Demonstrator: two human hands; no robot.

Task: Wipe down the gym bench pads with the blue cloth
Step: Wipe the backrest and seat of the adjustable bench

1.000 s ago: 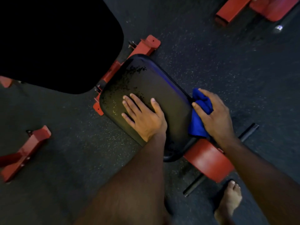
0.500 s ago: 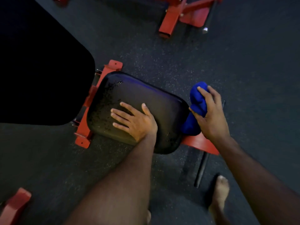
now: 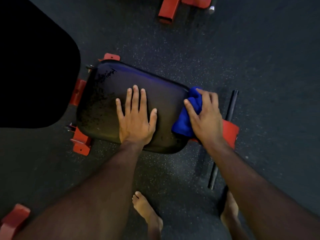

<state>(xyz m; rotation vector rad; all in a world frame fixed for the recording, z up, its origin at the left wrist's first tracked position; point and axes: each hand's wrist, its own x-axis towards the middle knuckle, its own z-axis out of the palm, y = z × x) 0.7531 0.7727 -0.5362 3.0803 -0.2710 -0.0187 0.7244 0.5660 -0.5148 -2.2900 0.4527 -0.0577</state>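
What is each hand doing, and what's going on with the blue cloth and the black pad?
left hand: flat, fingers spread, pressing on the pad.
right hand: gripping the cloth at the pad's right end.
blue cloth: bunched up, against the pad's right edge.
black seat pad: flat on its red frame, speckled with dark spots toward its left end.
red frame: on the floor, under the pad.

Dark speckled rubber floor (image 3: 242, 49) across the frame, red steel frame piece (image 3: 168, 12) at top centre, red bracket (image 3: 13, 220) at lower left, black bar (image 3: 223, 137) lying right of centre, two bare feet (image 3: 147, 210) at bottom
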